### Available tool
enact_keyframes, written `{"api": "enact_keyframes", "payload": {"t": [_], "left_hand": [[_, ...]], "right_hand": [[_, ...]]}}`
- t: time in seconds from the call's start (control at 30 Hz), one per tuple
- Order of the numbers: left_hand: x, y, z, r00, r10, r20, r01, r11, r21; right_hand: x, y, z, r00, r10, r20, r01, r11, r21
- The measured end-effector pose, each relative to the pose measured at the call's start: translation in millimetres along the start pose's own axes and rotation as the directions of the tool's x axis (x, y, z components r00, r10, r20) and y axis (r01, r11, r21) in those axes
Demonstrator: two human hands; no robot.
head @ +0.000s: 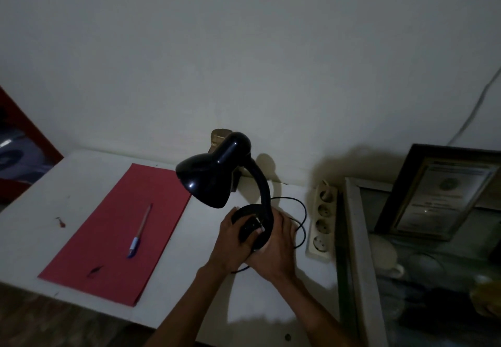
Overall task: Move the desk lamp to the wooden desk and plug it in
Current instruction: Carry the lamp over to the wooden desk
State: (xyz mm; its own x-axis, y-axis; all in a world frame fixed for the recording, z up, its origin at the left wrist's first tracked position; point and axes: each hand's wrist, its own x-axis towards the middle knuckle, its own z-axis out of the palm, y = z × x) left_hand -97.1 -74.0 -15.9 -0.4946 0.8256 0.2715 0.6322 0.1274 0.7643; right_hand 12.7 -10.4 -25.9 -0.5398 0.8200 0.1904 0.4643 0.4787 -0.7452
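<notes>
Both of our hands hold the round base of the black desk lamp [217,173]. Our left hand [233,241] wraps around the left side of the base, and our right hand [273,249] cups the right side. The lamp stands on the white surface [40,211], near its right edge and a bit in from the back edge by the wall. Its shade tips down to the left. A black cord [302,224] loops on the surface just right of the base. A white power strip [322,219] lies along the right edge. A red paper [108,224] lies toward the left with a pen [139,231] on it.
</notes>
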Motion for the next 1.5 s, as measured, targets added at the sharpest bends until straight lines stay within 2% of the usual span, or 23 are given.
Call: {"api": "enact_keyframes", "payload": {"t": [0.1,0.2,0.3,0.47,0.57,0.67,0.9,1.1,1.3,1.5], "left_hand": [[-7.9,4.2,-3.3,0.999,0.037,-0.016,-0.036,0.999,0.026],[-18.6,9.2,-5.5,1.000,-0.006,-0.019,0.006,1.000,0.025],[-24.8,12.0,-10.0,0.998,0.062,-0.006,-0.062,0.998,0.017],[-29.9,19.5,-16.8,0.999,-0.026,0.036,0.026,1.000,-0.009],[-34.2,22.6,-17.9,0.999,-0.027,0.032,0.027,1.000,-0.014],[-41.5,24.0,-19.2,0.995,-0.090,0.038,0.091,0.995,-0.030],[-31.2,48.9,-41.4,1.000,-0.008,0.025,0.009,0.999,-0.039],[-33.8,79.2,-57.6,0.993,0.045,0.105,-0.046,0.999,0.002],[-74.4,125.6,-56.3,0.992,0.076,0.103,-0.075,0.997,-0.015],[-143.1,184.8,-28.6,0.974,0.183,0.134,-0.178,0.983,-0.049]], "right_hand": [[-12.2,-3.5,1.5,0.999,0.030,-0.022,-0.030,1.000,0.002],[-21.9,-8.2,2.9,0.998,0.070,-0.002,-0.070,0.998,-0.004],[-27.5,-11.5,3.0,0.996,0.075,0.044,-0.074,0.997,-0.019],[-28.7,-16.4,-0.7,0.987,0.124,0.104,-0.122,0.992,-0.032],[-33.3,-15.0,-3.1,0.991,0.101,0.081,-0.097,0.994,-0.054],[-38.7,-17.3,-6.7,0.994,0.081,0.072,-0.077,0.995,-0.059],[-40.2,-49.1,-28.8,0.997,0.055,-0.048,-0.055,0.998,-0.001],[-54.6,-73.5,-59.8,0.992,0.020,-0.127,-0.017,1.000,0.020],[-101.3,-77.7,-101.0,0.976,-0.046,-0.214,0.039,0.998,-0.039],[-182.7,-65.7,-160.3,0.961,0.025,-0.274,-0.034,0.999,-0.028]]}}
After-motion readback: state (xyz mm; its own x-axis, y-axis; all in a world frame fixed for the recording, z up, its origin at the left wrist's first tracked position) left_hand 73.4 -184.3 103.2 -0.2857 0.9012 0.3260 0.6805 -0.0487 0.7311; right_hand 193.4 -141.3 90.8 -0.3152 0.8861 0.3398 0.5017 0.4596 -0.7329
